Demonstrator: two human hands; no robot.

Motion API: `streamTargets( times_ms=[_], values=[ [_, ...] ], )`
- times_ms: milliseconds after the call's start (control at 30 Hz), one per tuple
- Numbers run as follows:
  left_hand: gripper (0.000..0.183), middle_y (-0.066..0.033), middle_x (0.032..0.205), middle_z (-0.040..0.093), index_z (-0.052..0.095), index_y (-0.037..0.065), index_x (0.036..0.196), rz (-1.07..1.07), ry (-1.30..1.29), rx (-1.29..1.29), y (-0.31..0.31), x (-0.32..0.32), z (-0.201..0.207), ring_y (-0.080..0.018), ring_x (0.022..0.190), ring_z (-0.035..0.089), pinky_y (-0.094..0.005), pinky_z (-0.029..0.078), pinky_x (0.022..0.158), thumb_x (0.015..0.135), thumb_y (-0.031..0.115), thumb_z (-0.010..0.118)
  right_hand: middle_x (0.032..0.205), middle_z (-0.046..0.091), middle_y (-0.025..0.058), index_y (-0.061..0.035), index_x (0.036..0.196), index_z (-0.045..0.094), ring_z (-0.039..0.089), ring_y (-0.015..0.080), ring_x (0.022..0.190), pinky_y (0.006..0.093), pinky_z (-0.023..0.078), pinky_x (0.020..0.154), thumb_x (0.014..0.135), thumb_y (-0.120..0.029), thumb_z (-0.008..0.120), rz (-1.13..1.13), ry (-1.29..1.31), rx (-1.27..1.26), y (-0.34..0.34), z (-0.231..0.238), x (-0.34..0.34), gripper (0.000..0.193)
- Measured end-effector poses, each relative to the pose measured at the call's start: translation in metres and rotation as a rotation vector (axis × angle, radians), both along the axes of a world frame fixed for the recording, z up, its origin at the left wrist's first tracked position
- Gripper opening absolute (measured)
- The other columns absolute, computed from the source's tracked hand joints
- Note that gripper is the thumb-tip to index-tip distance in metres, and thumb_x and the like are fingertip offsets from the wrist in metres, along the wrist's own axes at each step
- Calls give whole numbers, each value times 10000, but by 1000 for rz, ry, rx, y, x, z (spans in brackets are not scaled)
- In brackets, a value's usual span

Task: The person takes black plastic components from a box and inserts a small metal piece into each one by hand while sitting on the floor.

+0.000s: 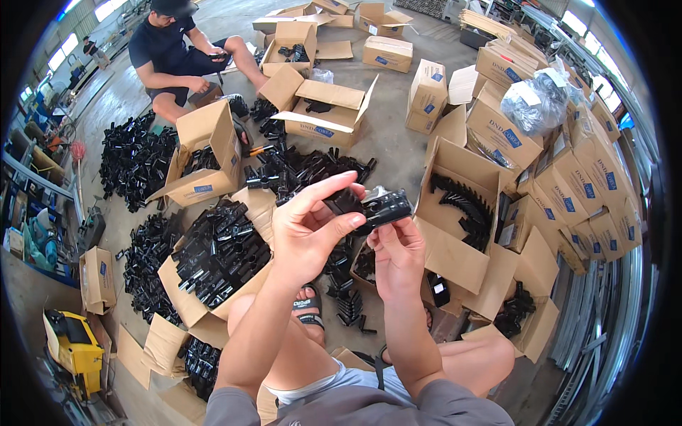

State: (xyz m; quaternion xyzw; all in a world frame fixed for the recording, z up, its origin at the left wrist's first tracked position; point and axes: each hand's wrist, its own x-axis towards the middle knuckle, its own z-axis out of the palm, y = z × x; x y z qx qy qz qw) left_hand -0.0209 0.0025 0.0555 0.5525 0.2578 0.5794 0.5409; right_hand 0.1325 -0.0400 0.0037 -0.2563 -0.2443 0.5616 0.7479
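Between my two hands, raised over my knees, is a glossy black angled fitting (pixel 387 208). My left hand (pixel 309 224) closes on its left end, thumb in front and fingers behind. From below, my right hand (pixel 399 248) pinches its right end with thumb and fingertips. A small clear, shiny bit shows at the fitting's upper edge; I cannot make out what it is. Beneath my hands more black fittings (pixel 348 307) lie on the floor. An open carton (pixel 447 266) at the right holds similar black pieces in curved rows.
Piles of black fittings (pixel 138 160) cover the floor at left. A filled flat carton (pixel 186 291) lies left of my knee. Stacked cartons (pixel 568 188) and metal bars (pixel 590 341) line the right side. A yellow machine (pixel 77 348) stands lower left. Another person (pixel 170 57) sits far left.
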Motion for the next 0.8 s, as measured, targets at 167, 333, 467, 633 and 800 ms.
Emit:
streamTargets(
  times_ms=[167,333,467,633,800],
  values=[
    [534,-193,1197,718,647,16,1345,-47,32,114,-3,2,2,-164,1017,709,-234,614,761,840,-110,768,1027,741,63,-43,1084,715,676,137,840,287,535,739,956,-47,725,62,113,7,-1,-6,4,129],
    [509,-204,1206,718,681,2,1296,-82,94,232,-3,0,4,-216,1083,706,-286,626,813,814,-127,779,1052,746,72,-52,1082,722,705,161,890,290,589,795,951,-30,716,130,150,-44,-8,-16,9,134],
    [529,-214,1211,715,675,4,1306,-165,29,172,-5,-2,2,-248,1118,700,-320,626,849,805,-133,780,1098,741,83,-52,1121,727,707,171,937,282,596,816,947,-25,714,206,238,-10,-12,-23,9,178],
    [542,-223,1215,711,675,6,1305,-229,-2,167,-3,-4,2,-261,1128,697,-332,625,867,795,-147,776,1179,721,84,-52,1191,706,697,165,985,286,590,820,946,-40,719,259,242,57,-15,-25,11,245],
    [554,-229,1219,708,678,13,1303,-250,-1,91,-6,-5,2,-281,1139,694,-355,622,893,785,-154,777,1317,666,70,-39,1477,495,661,124,1002,248,557,840,927,-87,757,364,372,58,-21,-26,9,611]
  ],
)
